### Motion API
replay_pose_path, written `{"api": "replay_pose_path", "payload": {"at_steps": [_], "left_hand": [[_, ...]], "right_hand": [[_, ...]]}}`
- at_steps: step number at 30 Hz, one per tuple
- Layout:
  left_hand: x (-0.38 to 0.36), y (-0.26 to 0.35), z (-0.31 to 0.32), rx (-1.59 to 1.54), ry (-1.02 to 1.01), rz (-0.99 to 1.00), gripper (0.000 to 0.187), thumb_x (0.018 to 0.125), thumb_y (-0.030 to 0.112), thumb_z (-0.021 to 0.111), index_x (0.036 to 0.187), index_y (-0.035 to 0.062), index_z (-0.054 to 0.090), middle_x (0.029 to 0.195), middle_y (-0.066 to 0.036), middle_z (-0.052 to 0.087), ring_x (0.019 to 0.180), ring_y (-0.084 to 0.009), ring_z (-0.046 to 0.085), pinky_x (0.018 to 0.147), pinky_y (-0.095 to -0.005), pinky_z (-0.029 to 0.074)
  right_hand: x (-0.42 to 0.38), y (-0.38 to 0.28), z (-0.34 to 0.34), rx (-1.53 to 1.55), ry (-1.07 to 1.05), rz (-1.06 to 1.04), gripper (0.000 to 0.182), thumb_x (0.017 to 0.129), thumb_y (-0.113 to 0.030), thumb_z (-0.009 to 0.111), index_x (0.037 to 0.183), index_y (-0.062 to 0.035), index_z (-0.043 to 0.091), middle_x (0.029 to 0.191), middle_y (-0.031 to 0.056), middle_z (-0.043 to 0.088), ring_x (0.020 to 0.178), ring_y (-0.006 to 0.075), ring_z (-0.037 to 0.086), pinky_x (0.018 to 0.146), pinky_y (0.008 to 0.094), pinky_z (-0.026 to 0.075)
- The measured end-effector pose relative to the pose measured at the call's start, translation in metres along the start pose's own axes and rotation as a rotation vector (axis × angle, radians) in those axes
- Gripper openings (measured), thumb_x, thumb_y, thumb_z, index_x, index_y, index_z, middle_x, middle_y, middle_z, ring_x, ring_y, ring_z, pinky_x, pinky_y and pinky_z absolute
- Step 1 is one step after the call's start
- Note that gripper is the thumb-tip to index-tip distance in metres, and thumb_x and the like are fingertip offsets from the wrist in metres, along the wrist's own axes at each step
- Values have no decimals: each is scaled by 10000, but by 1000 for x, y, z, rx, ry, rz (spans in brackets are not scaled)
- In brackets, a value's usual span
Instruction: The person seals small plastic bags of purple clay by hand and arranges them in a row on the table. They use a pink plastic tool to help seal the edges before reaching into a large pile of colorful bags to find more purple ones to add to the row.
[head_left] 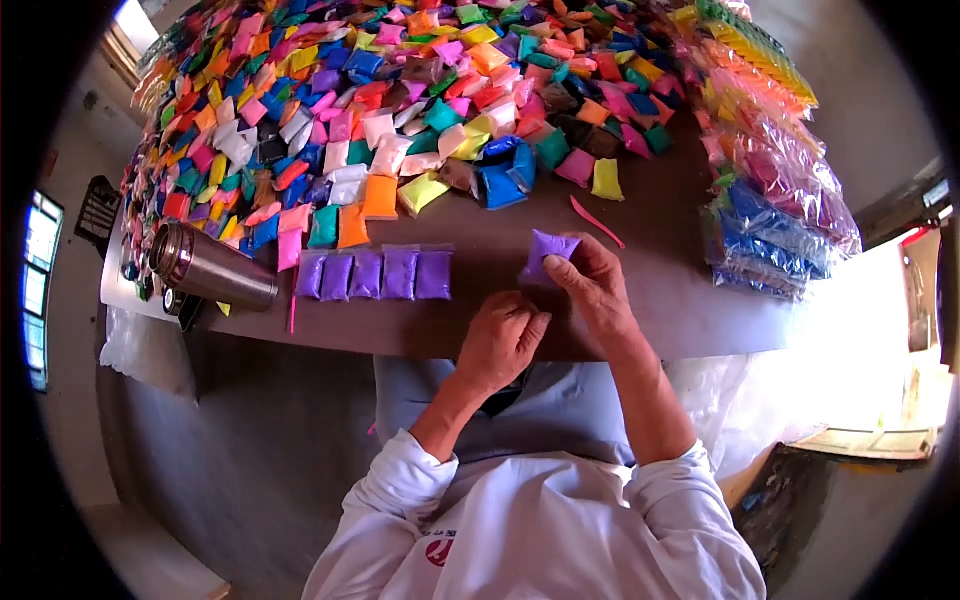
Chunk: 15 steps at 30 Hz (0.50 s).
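Observation:
My right hand (592,283) holds a small purple packet (548,251) just above the brown table (660,300), near its front edge. My left hand (503,335) is curled into a loose fist just left of and below the right hand; whether it pinches anything I cannot tell. A row of several purple packets (375,274) lies flat on the table to the left of both hands.
A huge heap of small packets in many colours (400,90) covers the far table. A steel flask (212,268) lies on its side at the left. Bagged bundles of packets (775,190) are stacked at the right. A thin pink strip (597,222) lies beyond my right hand.

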<state>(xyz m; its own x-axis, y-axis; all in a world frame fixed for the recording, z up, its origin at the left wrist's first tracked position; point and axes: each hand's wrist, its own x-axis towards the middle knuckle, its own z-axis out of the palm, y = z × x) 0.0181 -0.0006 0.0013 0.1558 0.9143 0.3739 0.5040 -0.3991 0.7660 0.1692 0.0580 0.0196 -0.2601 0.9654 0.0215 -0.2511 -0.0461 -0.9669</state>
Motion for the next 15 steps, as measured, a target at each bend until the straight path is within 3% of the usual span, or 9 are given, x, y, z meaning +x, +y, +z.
{"api": "replay_pose_path", "payload": {"at_steps": [1,3,5,6,9,10,11,13,15], "left_hand": [[0,-2,2,60,41,134,201,874,128,627,733,-13,609,772,-154,605,793,-358,584,746,-428,490],[0,-3,3,68,28,124,181,855,101,642,715,-6,601,762,-157,604,783,-353,582,740,-432,489],[-1,-5,5,93,48,160,184,853,98,643,707,-2,595,743,-158,598,779,-349,580,734,-432,488],[-1,-4,4,96,55,160,184,853,98,643,707,-2,595,743,-158,598,779,-349,580,734,-432,488],[-1,-2,2,96,49,162,191,856,110,643,709,0,594,760,-153,600,786,-344,576,737,-428,486],[-2,-2,1,107,19,145,201,865,136,638,725,-2,596,773,-149,599,785,-346,576,735,-432,482],[-3,-1,1,116,-13,126,215,874,162,632,741,-3,599,786,-146,599,784,-348,577,732,-436,479],[-4,-1,1,114,-7,143,213,877,170,630,747,4,602,785,-143,599,781,-344,574,733,-432,476],[-4,-1,0,113,3,156,211,881,179,628,753,12,605,784,-140,599,779,-340,572,734,-429,473]], "right_hand": [[5,-3,1,-109,5,-75,242,878,-117,699,1079,-13,614,921,-12,620,836,63,552,737,237,466],[17,-3,2,-212,-44,-112,287,826,-86,736,1073,-25,604,922,22,642,820,102,585,730,258,479],[29,-3,14,-661,-30,-322,265,815,-52,733,1046,-42,604,948,45,637,877,116,602,755,257,483],[36,0,18,-662,-36,-326,265,815,-52,733,1046,-42,604,948,45,637,877,116,602,755,257,483],[55,13,25,-977,-157,-619,315,710,-5,722,1002,-46,613,1073,107,634,992,292,607,809,381,511],[55,12,26,-985,-281,-612,345,692,3,698,1024,-45,618,1137,130,620,1071,350,579,884,423,499],[55,12,24,-986,-285,-613,345,692,3,698,1024,-45,618,1137,130,620,1071,350,579,884,423,499],[56,12,21,-959,-495,-614,396,704,-8,683,1092,-64,625,1196,150,597,1113,365,560,930,437,479],[51,5,17,-957,-501,-586,400,714,-16,686,1107,-63,633,1232,155,587,1137,363,555,941,432,476]]}}
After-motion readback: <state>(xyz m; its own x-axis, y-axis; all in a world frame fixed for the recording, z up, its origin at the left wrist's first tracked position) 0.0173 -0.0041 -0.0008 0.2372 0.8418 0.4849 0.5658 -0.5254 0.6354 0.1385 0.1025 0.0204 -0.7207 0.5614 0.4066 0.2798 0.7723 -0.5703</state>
